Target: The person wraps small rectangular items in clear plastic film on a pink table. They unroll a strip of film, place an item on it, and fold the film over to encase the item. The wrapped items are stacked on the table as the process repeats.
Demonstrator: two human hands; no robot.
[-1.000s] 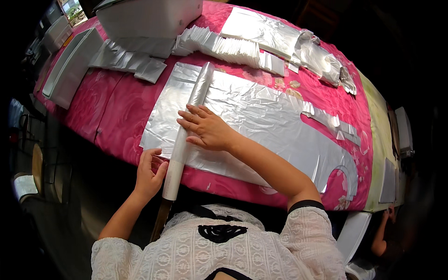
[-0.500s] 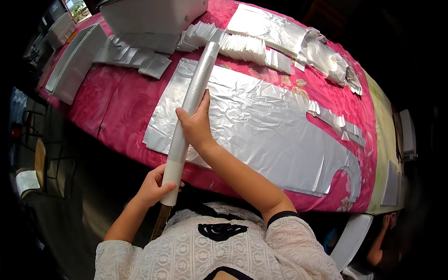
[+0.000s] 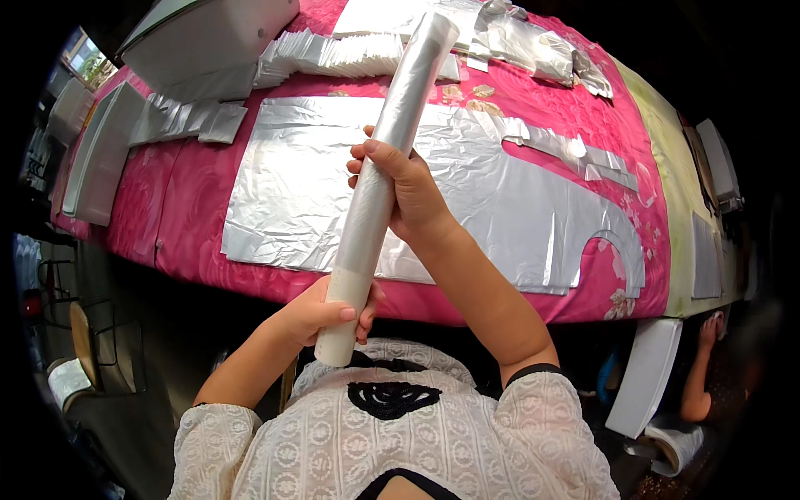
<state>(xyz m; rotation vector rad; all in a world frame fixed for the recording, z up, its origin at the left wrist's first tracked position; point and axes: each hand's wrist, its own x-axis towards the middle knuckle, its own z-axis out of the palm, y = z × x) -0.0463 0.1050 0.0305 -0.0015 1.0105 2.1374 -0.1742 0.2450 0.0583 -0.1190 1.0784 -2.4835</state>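
A long roll of shiny, translucent plastic film (image 3: pixel 379 192) is held slanting in front of me, its far end leaning right. My left hand (image 3: pixel 333 315) is closed around its whitish near end, close to my chest. Further up, my right hand (image 3: pixel 407 185) wraps the middle of the roll, fingertips showing on its left side. Beneath and beyond the roll lies a flat stack of silvery-white vest-handle plastic bags (image 3: pixel 492 217) on the table, handles pointing right. The roll covers part of this stack.
A pink flowered cloth covers the table (image 3: pixel 196 208). Folded white pieces (image 3: pixel 342 58) stand in a row at the back, near a white bin (image 3: pixel 208 42) and more crumpled bags (image 3: pixel 533 46). A narrow white box (image 3: pixel 100 158) stands at left. Another person's arm (image 3: pixel 698 375) shows at lower right.
The roll has come up and rightward, and its near end is lifted. My left hand moved right with it. My right hand now curls around the roll, rather than lying along it with fingers extended.
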